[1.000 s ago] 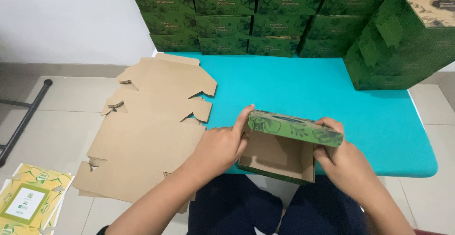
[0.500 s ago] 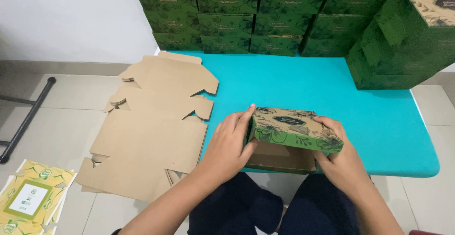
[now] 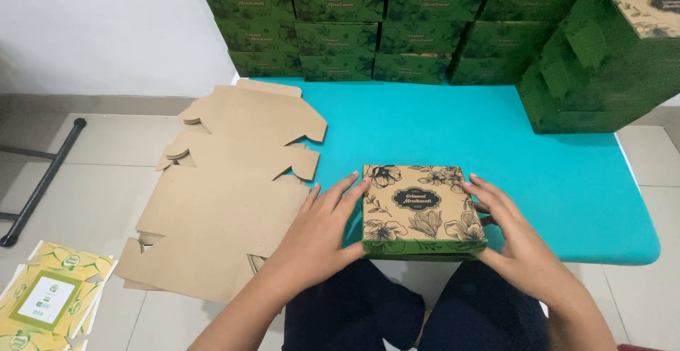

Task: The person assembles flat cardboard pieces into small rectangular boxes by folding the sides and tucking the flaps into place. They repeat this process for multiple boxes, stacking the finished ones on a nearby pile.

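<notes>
A closed flat box (image 3: 419,208), tan on top with black flower drawings and green sides, rests at the near edge of the turquoise table (image 3: 538,174). My left hand (image 3: 322,227) presses against its left side with fingers spread. My right hand (image 3: 511,234) holds its right side, fingertips on the lid's edge. Both hands grip the box between them.
A stack of flat brown cardboard blanks (image 3: 234,181) hangs over the table's left edge. Green finished boxes (image 3: 368,21) are piled along the far wall and at the right (image 3: 609,60). Yellow-green printed sheets (image 3: 46,298) lie on the floor, with a black bar (image 3: 42,181) nearby.
The box was open and tilted toward me a second ago. Now its lid is shut and it lies flat on the table with its tan top up.
</notes>
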